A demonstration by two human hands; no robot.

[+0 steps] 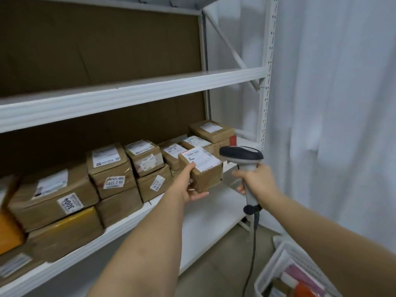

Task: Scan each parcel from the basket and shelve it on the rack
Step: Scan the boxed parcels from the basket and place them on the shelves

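Right now my left hand [188, 185] grasps the parcel [201, 168] above the shelf's [205, 202] front edge; right hand [255, 179] clenches the scanner [243, 159], whose cable [252, 243] I judge could snag, tipping it off

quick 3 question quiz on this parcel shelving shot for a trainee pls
1. True or false: the right hand grips the barcode scanner by its handle.
2. Which hand holds the small brown parcel? A left B right C neither
3. Fill in: the white basket sits at the lower ____ of the view.

Key: 1 true. 2 A, the left hand holds it over the rack shelf. 3 right.
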